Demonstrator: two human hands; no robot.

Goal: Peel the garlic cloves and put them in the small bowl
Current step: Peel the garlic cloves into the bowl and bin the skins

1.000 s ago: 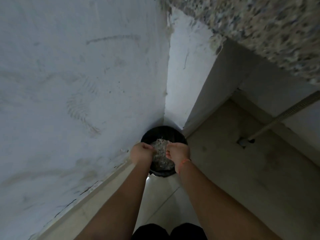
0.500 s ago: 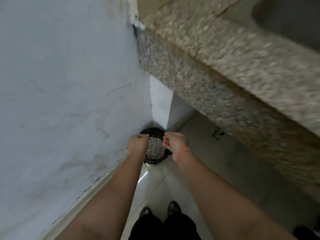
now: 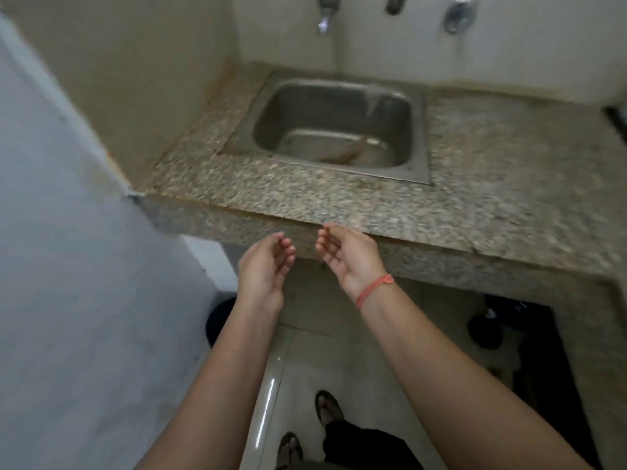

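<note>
From the head view I see my left hand (image 3: 263, 269) and right hand (image 3: 349, 257) raised side by side, near each other but apart, in front of the front edge of the counter (image 3: 509, 184). Both palms face inward and up, with the fingers loosely curled and nothing in them. A red band (image 3: 373, 289) sits on the right wrist.

A steel sink (image 3: 271, 120) is set into the speckled counter, and a tap (image 3: 325, 15) hangs from the wall above it. A dark bin (image 3: 219, 320) shows on the floor beside the left wall (image 3: 84, 300), partly hidden by my left forearm. My sandals (image 3: 327, 407) stand on the glossy floor (image 3: 339, 361).

I cannot tell from this view where the garlic or the bowl is.
</note>
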